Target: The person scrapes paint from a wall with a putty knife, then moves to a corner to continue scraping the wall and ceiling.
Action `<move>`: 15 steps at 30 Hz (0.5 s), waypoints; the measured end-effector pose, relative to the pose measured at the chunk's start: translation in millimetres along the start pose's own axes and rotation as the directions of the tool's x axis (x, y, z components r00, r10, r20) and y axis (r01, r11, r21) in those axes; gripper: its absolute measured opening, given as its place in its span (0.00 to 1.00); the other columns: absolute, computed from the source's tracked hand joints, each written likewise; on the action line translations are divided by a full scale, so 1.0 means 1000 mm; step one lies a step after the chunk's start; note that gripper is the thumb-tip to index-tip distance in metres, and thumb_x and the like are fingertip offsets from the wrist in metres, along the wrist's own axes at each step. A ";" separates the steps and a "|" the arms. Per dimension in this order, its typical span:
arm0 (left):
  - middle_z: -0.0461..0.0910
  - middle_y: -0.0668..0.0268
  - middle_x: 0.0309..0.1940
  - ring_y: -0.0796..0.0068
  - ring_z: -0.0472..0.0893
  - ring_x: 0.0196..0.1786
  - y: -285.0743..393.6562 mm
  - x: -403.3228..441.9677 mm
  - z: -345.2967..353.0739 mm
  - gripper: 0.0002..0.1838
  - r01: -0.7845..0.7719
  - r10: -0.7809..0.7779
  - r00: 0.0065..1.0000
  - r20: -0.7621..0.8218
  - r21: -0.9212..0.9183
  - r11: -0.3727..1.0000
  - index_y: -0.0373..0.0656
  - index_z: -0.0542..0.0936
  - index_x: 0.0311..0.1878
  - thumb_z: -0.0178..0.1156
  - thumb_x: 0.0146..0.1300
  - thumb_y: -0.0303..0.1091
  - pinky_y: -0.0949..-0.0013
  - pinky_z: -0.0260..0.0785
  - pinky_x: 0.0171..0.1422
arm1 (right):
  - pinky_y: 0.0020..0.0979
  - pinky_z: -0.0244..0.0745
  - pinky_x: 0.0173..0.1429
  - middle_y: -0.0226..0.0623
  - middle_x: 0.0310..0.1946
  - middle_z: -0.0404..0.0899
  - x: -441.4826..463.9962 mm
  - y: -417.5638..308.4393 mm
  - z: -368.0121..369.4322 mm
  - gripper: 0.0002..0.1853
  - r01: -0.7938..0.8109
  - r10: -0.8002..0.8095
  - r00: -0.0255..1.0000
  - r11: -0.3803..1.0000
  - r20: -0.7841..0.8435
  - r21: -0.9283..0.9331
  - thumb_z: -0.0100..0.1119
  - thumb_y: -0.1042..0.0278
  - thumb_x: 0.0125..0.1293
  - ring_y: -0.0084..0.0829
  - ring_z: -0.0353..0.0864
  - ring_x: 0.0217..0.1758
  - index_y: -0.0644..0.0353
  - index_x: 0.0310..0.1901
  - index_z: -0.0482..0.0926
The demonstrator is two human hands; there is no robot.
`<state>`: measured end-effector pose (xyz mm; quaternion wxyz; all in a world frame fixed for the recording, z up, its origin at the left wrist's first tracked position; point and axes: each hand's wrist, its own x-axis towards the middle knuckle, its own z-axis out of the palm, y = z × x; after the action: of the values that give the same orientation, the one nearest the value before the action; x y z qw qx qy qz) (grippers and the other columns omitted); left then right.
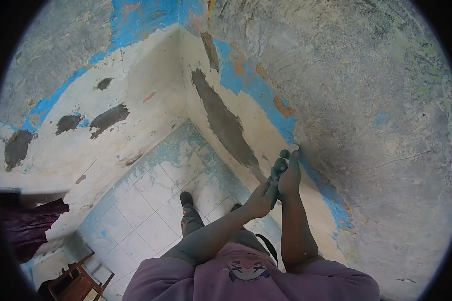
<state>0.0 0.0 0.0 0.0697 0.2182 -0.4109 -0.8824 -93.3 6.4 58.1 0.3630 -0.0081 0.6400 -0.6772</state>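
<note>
My right hand is raised in front of the right-hand wall, its fingers curled and its thumb pointing up. What it grips, if anything, is hidden by the fingers; a small pale edge shows at the thumb tip, against the wall. Pressed up to its lower side is my left hand, closed, with its fingers partly hidden. Both hands look dusty grey-green. Close to them, the blue paint band runs between bare grey plaster above and cream paint below.
Two walls meet in a corner above white floor tiles dusted blue-grey. A dark grey patch marks the cream wall ahead. At lower left are a wooden chair and a dark purple cloth. My feet stand near the corner.
</note>
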 end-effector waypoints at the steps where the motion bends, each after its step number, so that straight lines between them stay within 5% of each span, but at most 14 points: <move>1: 0.66 0.73 0.18 0.83 0.64 0.18 0.001 -0.005 0.006 0.21 0.000 0.000 0.999 -0.038 -0.006 1.000 0.40 0.70 0.39 0.40 0.71 0.50 0.76 0.55 0.21 | 0.24 0.53 0.14 0.22 0.16 0.58 -0.004 -0.001 -0.002 0.25 -0.024 0.024 1.000 1.000 -0.007 0.012 0.39 0.36 0.67 0.19 0.56 0.10 0.54 0.40 0.69; 15: 0.65 0.72 0.14 0.84 0.63 0.15 -0.015 0.001 0.026 0.23 -0.104 0.106 0.992 -0.074 0.018 0.994 0.41 0.70 0.28 0.36 0.73 0.48 0.75 0.54 0.20 | 0.21 0.50 0.14 0.20 0.16 0.57 -0.004 -0.007 -0.017 0.24 -0.029 0.029 1.000 0.999 -0.006 -0.027 0.40 0.37 0.67 0.17 0.54 0.09 0.52 0.39 0.69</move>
<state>-11.7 27.2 3.0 0.1298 0.2295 -0.4253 -0.8658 -101.8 22.2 63.1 0.3709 -0.0017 0.6502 -0.6631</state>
